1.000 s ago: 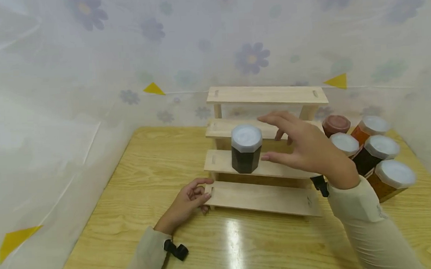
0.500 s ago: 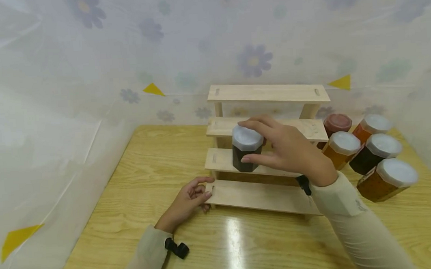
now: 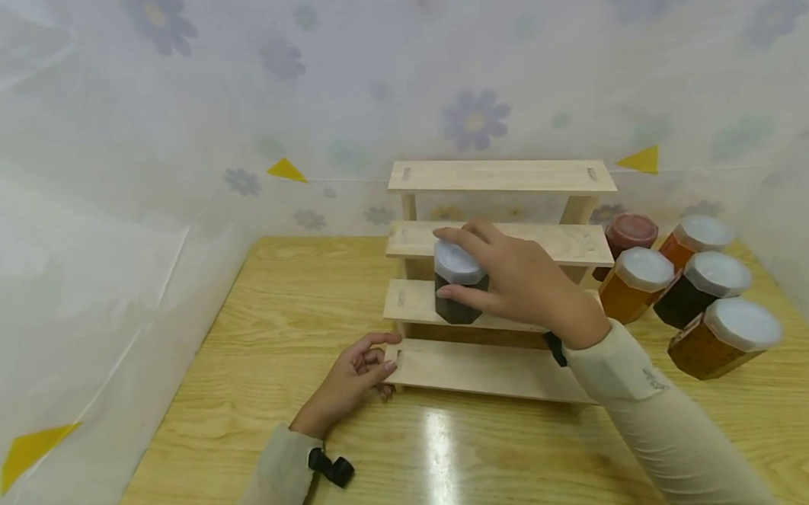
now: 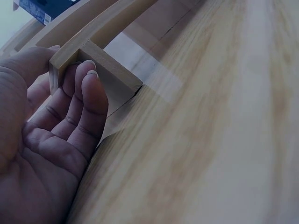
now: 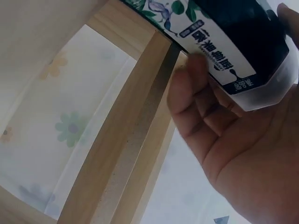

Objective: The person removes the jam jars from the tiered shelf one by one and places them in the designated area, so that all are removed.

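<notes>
In the head view my right hand [image 3: 526, 284] grips a dark jar [image 3: 455, 263] with a frosted white lid, thumb on the near side and fingers over the lid's far side. The jar stands on the second step from the bottom of a wooden tiered rack [image 3: 493, 368], towards its left end. Its printed label [image 5: 201, 39] shows in the right wrist view. My left hand [image 3: 352, 376] holds the left end of the rack's lowest board. The left wrist view shows that hand's fingers [image 4: 95, 100] curled under the board's end, against the wooden support.
Right of the rack stand several more jars: a red-brown one [image 3: 631, 231], an orange one [image 3: 699, 238], an amber one [image 3: 629, 290], a dark one [image 3: 695, 291] and a brown one [image 3: 711, 343]. A flowered sheet [image 3: 340, 80] rises behind the wood-grain table [image 3: 296, 289].
My right hand has moved left from beside the dark jar and has taken hold of it. The jar keeps its place on the step. My left hand stays on the board.
</notes>
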A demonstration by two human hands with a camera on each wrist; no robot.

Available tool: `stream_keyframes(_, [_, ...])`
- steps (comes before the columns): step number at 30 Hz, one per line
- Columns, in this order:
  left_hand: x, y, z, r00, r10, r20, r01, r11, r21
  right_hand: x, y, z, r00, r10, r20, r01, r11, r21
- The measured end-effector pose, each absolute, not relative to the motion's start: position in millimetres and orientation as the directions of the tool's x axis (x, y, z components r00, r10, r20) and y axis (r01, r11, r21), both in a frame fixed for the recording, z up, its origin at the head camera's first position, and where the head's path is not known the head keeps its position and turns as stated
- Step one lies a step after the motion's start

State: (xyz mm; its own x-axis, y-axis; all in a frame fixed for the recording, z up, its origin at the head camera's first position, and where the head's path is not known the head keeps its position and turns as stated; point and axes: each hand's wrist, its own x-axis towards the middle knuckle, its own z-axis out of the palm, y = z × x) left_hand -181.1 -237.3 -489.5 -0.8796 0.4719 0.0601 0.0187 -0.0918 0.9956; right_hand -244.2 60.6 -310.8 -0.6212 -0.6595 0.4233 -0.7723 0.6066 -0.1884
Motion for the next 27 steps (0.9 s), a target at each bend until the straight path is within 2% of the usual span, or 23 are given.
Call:
stream_keyframes(7, [-181, -237, -489, -0.884, 0.465, 0.047, 0.006, -0.089, 0.996, -236, 53, -313, -0.653, -0.596, 0.467, -0.723, 0.674, -0.151])
stream_keyframes(16, [-181, -237, -490, -0.882, 0.468, 0.05, 0.01, -0.087, 0.996, -236, 50, -321, -0.629, -0.557, 0.542, -0.759, 0.588, -0.277])
stream_keyframes(27, [-182, -237, -489, -0.88, 0.472, 0.054, 0.01, -0.094, 0.996, -237, 50, -322, -0.58, -0.55, 0.601, -0.801, 0.521, -0.296])
